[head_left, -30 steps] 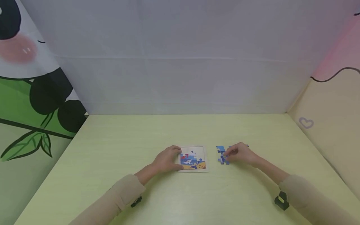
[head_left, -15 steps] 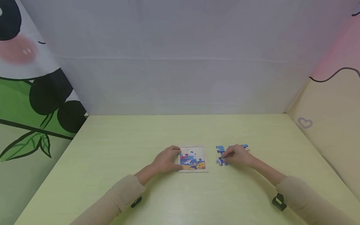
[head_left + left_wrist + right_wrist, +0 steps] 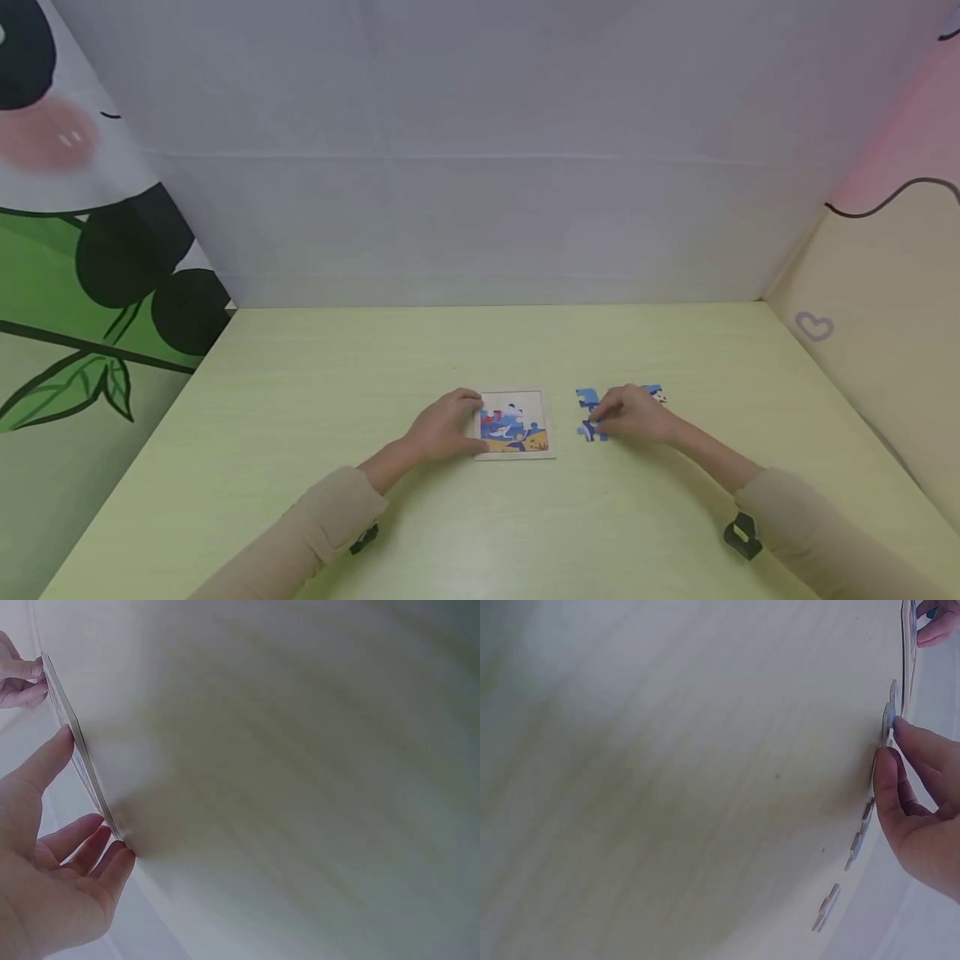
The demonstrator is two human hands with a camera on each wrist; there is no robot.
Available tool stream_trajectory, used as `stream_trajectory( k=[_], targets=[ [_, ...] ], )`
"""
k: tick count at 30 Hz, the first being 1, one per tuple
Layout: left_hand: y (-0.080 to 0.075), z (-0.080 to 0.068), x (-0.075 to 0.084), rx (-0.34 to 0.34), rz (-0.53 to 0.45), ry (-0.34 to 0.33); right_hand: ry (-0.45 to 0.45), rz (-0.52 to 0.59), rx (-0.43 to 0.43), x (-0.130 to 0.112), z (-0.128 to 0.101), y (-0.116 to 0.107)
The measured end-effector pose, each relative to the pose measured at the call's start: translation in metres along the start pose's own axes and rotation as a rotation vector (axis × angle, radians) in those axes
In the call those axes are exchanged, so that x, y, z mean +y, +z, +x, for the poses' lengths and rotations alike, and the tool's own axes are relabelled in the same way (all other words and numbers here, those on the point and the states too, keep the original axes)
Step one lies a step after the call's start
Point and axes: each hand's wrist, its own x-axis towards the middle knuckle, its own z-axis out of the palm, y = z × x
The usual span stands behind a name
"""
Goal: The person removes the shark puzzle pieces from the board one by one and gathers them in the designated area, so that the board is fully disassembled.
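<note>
A square jigsaw board with a pale frame lies flat, its lower part filled with a blue, red and yellow sea picture and its upper part bare. My left hand grips the board's left side, thumb near the front corner and fingers near the back one; the left wrist view shows the fingertips at the board's edge. To the right, my right hand pinches a blue puzzle piece between thumb and fingers, low over the table. The hand partly hides the loose pieces under it.
A loose blue piece lies behind the right fingertips, and another piece shows past the knuckles. The pale table meets a grey back wall. Painted panels stand left and right. Both sleeves carry a dark wrist device.
My right hand has shifted slightly left and toward the front with its fingers at the pieces, uncovering the piece at the far right. The left hand and board stay nearly still.
</note>
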Motion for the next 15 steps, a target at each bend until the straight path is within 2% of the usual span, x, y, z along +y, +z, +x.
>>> stream_trajectory(
  k=[7, 15],
  targets=[
    [0.001, 0.001, -0.001, 0.0, 0.007, 0.004, -0.03, -0.038, 0.035, -0.01, 0.014, 0.003],
    [0.0, 0.0, 0.001, 0.001, 0.014, 0.007, -0.055, 0.008, 0.029, -0.032, 0.04, 0.021]
  ],
)
